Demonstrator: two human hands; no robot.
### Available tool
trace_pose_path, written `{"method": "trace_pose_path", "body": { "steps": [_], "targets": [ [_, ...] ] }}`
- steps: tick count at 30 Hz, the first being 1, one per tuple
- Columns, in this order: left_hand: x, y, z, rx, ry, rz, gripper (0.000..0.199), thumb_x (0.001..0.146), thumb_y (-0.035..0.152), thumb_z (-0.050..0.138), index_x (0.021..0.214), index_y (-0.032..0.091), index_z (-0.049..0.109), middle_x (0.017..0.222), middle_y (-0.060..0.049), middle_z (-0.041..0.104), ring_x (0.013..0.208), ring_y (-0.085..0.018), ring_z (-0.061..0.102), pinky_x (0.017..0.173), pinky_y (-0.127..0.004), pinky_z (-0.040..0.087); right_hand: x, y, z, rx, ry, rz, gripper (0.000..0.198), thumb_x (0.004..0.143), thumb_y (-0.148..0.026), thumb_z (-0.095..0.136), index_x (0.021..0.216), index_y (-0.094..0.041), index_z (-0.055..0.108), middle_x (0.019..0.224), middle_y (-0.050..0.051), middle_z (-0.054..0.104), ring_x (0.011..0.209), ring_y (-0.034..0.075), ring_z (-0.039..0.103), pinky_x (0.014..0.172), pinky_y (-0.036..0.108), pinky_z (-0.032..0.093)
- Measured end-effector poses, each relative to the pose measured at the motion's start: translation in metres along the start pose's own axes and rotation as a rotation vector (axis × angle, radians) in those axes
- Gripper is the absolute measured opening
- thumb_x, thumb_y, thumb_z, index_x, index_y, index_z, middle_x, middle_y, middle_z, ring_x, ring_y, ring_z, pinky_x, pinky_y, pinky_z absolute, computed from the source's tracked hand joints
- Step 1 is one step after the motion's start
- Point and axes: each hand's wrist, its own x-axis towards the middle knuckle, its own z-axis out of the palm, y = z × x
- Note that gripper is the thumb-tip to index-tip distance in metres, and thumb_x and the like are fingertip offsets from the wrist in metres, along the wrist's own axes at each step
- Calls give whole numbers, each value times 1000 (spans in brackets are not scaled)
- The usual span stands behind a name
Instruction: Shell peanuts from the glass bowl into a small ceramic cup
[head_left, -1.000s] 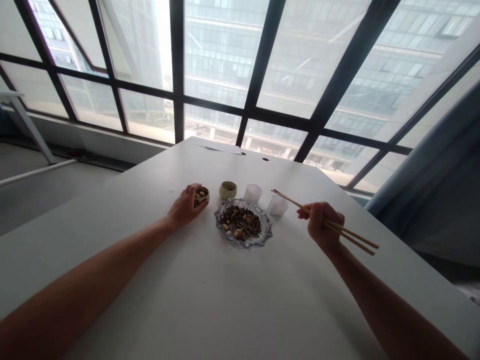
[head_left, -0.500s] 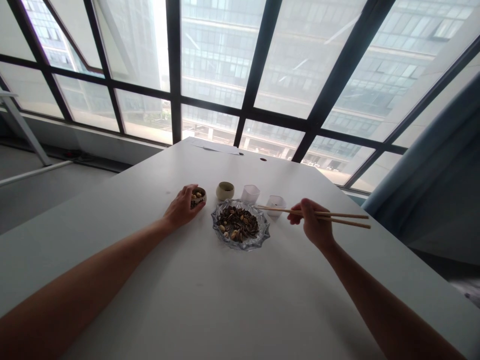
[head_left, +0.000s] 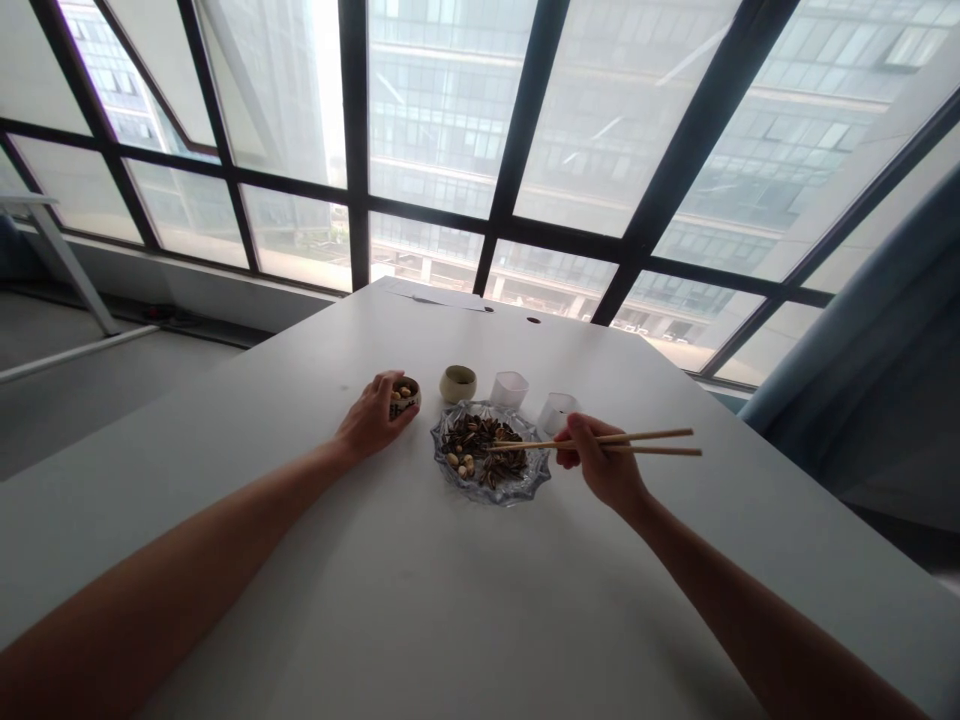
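Note:
My left hand (head_left: 377,414) is wrapped round a small patterned cup (head_left: 405,407) that has light-brown nuts (head_left: 403,392) in it. In my right hand (head_left: 600,460) is a pair of wooden chopsticks (head_left: 652,442), their tips over the seeds in a clear glass dish (head_left: 537,484). Dark striped sunflower seeds (head_left: 472,434) fill much of that dish, with several pale nuts (head_left: 460,464) at its left front. Behind the dish stand a greenish cup (head_left: 457,384), a translucent white cup (head_left: 510,389) and a second white cup (head_left: 556,408), partly hidden by my right hand.
Everything stands on a white table (head_left: 420,600). Sheets of paper (head_left: 439,299) lie at its far edge, near dark round holes (head_left: 533,320). Large framed windows rise beyond, a blue-grey curtain (head_left: 862,310) hangs at right, and a white metal frame (head_left: 71,260) stands at left.
My right hand has moved left, bringing the chopstick tips from beside the right white cup to over the seeds. My left hand stays on the patterned cup. The view has shifted slightly.

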Motion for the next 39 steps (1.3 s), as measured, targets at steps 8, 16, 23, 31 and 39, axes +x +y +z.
{"method": "trace_pose_path", "body": {
  "steps": [8, 16, 23, 31, 39],
  "targets": [
    [0, 1, -1, 7, 5, -2, 55, 87, 43, 61, 135, 21, 43, 138, -16, 54, 126, -32, 56, 105, -52, 48, 10, -17, 24, 96, -221, 112, 61, 78, -77, 60, 59, -19, 63, 42, 2, 59, 36, 13, 52, 36, 23, 41],
    [0, -1, 2, -4, 15, 0, 55, 87, 44, 61, 135, 21, 43, 137, -16, 55, 124, -31, 57, 104, -52, 49, 24, -6, 36, 47, 34, -84, 55, 89, -69, 54, 65, -20, 64, 48, 2, 61, 43, 13, 55, 42, 24, 45],
    [0, 0, 1, 1, 4, -10, 57, 87, 45, 60, 135, 20, 43, 137, -16, 54, 125, -32, 56, 105, -51, 48, 15, -18, 34, 95, -136, -69, 57, 86, -71, 56, 61, -20, 63, 47, 2, 61, 40, 13, 55, 40, 24, 44],
    [0, -2, 1, 2, 17, 6, 56, 87, 43, 61, 135, 21, 43, 136, -16, 54, 124, -31, 57, 104, -51, 49, 11, -11, 47, 132, -205, -39, 55, 86, -70, 58, 61, -21, 61, 48, 2, 61, 43, 13, 55, 41, 24, 44],
    [0, -1, 1, -3, 23, -2, 57, 87, 44, 61, 136, 21, 42, 136, -16, 55, 124, -31, 57, 104, -52, 49, 10, -6, 52, 194, -151, 50, 55, 79, -74, 61, 64, -22, 63, 48, 2, 63, 41, 15, 57, 39, 26, 47]
  ]
}}
